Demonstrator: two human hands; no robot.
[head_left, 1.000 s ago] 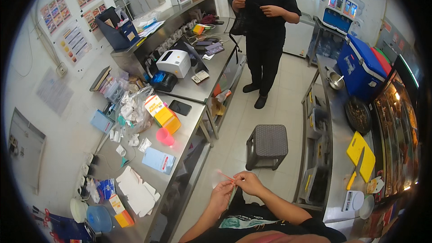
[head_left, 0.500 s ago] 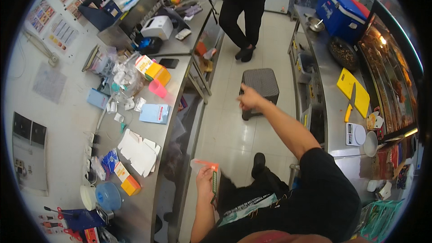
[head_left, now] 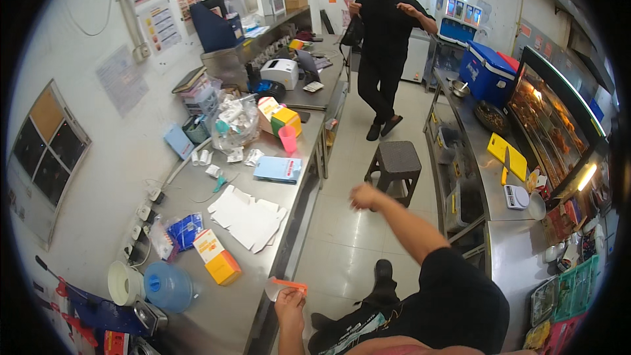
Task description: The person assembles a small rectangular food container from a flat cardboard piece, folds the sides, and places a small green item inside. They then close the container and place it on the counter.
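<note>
My left hand [head_left: 290, 307], low in the view beside the left counter, is closed on a flat orange-and-white packet [head_left: 289, 285]. Its exact kind is unclear. My right arm stretches forward over the floor. At its end my right hand [head_left: 363, 196] is slightly blurred, with loosely bent fingers and nothing visible in it. The dark stool [head_left: 398, 161] stands just beyond that hand.
The left steel counter [head_left: 257, 286] bears flattened white card [head_left: 248, 217], an orange-and-white carton [head_left: 217, 258] and a blue jug [head_left: 168, 285]. On the right counter lie a knife [head_left: 507, 160], a yellow board [head_left: 510, 152] and a scale [head_left: 516, 197]. A person [head_left: 381, 46] stands ahead.
The view has tilted up, showing more of the standing person. My right hand's extended pointing finger has drawn in. The left hand still grips the packet, now turned with its green edge out of sight.
</note>
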